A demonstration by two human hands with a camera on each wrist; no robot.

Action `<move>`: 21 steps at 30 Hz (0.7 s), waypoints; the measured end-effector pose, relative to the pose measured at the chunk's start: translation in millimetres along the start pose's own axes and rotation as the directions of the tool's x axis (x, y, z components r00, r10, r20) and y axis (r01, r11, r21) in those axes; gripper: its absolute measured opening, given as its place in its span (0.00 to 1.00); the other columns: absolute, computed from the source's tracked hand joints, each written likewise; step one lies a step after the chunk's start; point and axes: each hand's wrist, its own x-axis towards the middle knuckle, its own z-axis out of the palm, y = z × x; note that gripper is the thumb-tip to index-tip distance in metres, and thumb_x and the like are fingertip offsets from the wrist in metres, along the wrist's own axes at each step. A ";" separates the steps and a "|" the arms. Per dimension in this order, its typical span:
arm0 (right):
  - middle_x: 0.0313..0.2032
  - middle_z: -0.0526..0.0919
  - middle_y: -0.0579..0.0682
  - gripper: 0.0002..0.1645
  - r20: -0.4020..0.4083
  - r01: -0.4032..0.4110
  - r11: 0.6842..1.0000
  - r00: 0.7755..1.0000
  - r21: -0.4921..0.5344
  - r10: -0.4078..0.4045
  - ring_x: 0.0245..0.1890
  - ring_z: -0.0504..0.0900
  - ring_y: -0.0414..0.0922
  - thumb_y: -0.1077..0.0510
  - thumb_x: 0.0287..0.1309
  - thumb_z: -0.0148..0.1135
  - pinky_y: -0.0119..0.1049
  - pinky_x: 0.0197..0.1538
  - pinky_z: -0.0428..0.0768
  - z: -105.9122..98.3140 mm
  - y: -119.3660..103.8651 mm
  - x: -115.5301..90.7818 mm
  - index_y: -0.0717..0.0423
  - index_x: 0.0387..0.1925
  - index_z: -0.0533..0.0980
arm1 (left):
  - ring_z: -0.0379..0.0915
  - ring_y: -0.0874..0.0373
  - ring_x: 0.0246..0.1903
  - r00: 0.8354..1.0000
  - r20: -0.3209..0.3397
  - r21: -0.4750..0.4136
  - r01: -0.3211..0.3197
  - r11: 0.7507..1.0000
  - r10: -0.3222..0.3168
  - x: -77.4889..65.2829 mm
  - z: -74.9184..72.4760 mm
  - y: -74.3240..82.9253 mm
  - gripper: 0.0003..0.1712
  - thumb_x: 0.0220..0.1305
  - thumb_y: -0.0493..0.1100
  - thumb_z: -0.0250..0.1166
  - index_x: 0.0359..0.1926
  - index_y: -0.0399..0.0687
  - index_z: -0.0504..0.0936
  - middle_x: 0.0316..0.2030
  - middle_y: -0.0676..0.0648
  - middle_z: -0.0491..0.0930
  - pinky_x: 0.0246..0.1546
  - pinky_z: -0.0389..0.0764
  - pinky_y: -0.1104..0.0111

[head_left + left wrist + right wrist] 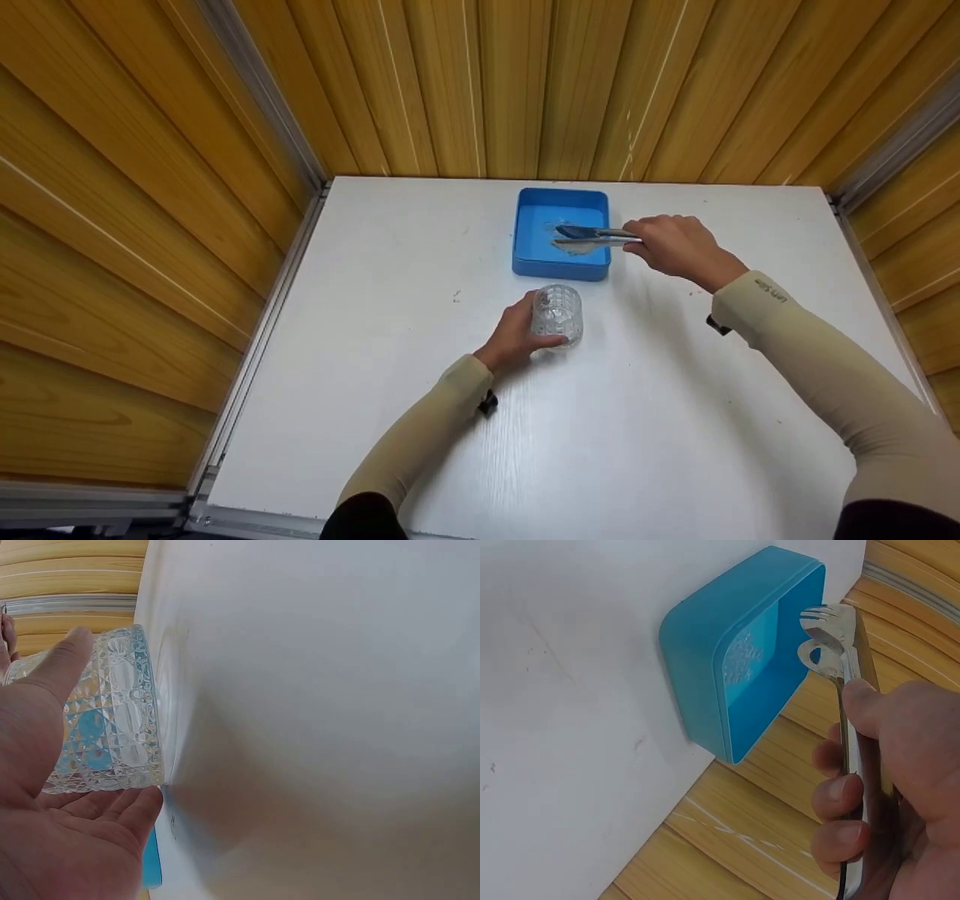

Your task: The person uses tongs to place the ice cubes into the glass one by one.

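Observation:
My left hand [514,330] holds a clear, cut-pattern glass [559,313] upright on the white table, thumb on the near side and fingers behind. In the left wrist view the glass [124,712] shows its diamond and oval relief; whether anything lies inside I cannot tell. Metal tongs [611,238] are gripped in my right hand [681,246], their two arms a little apart above a blue square box [559,268]. In the right wrist view, clear small pieces [742,660] lie on the box floor. Nothing distinct shows between the tong tips [829,637].
The white table [405,315] carries the box and the glass, the box just beyond the glass. Wood-plank panels [487,90] stand behind and at both sides, with metal rails [262,300] along the edges. Small dark specks [456,297] mark the tabletop.

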 end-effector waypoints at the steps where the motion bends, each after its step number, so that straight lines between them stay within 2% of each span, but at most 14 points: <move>1: 0.43 0.88 0.56 0.17 0.009 -0.001 1.000 1.000 -0.005 0.001 0.31 0.81 0.50 0.55 0.68 0.68 0.48 0.34 0.83 0.0 1.2 2.5 0.57 0.55 0.82 | 0.70 0.57 0.64 1.000 -0.001 -0.005 0.006 1.000 -0.006 -0.2 0.1 0.2 0.57 0.53 0.57 0.81 0.76 0.48 0.61 0.68 0.48 0.72 0.69 0.68 0.63; 9: 0.39 0.89 0.57 0.14 0.018 0.024 0.997 1.000 -0.076 -0.022 0.29 0.81 0.51 0.56 0.67 0.69 0.47 0.32 0.83 -0.2 5.9 19.7 0.58 0.50 0.83 | 0.72 0.57 0.62 1.000 -0.014 0.044 -0.014 0.999 0.015 1.5 1.4 -1.6 0.57 0.52 0.58 0.82 0.76 0.46 0.62 0.66 0.48 0.74 0.67 0.71 0.64; 21: 0.36 0.88 0.58 0.13 0.066 0.008 0.992 0.998 -0.127 0.000 0.26 0.78 0.51 0.57 0.66 0.69 0.46 0.29 0.80 1.6 10.2 33.2 0.59 0.48 0.84 | 0.72 0.57 0.63 1.000 -0.003 0.050 -0.030 0.998 0.030 2.1 0.0 0.0 0.56 0.53 0.57 0.81 0.75 0.46 0.63 0.67 0.48 0.74 0.67 0.70 0.64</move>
